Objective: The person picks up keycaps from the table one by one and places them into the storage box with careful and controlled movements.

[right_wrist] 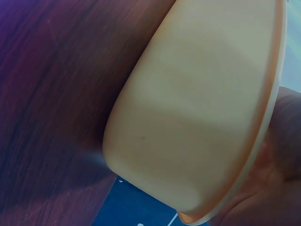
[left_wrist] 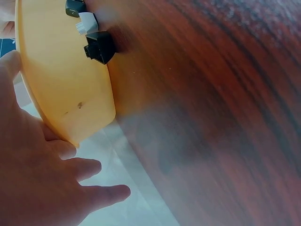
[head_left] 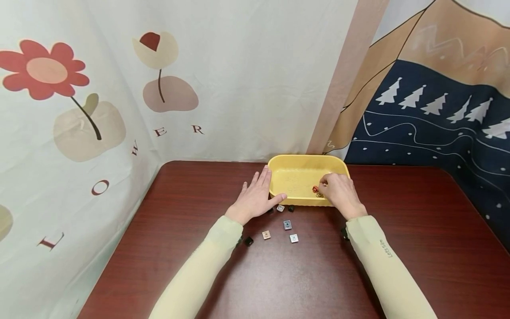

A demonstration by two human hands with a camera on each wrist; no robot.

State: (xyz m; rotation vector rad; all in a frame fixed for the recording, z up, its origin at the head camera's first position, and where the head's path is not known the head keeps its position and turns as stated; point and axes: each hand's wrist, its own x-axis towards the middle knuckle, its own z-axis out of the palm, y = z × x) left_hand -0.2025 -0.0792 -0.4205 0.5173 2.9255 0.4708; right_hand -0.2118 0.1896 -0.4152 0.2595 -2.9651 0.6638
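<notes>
Several fingers of the left hand are straight and spread, lying along the left end of the yellow tray, with the thumb reaching over its front rim; the fingers of the right hand bend down inside the tray's right end, and from where I stand I cannot tell whether they pinch anything; right by those fingertips, on the tray floor, sit a red keycap and a tan keycap, the latter partly hidden.

Just outside the front wall, on the dark red-brown desk, I see a white keycap between two black ones, the left one partly covered by the left hand; nearer the person lie a blue-grey keycap, an orange-tan keycap, a second white keycap and, close to the left sleeve, another black keycap; both sleeves are pale yellow, the right sleeve bearing small lettering; behind the desk hangs a pale curtain printed with flowers and letters, and to the right a dark blue section with white trees.
</notes>
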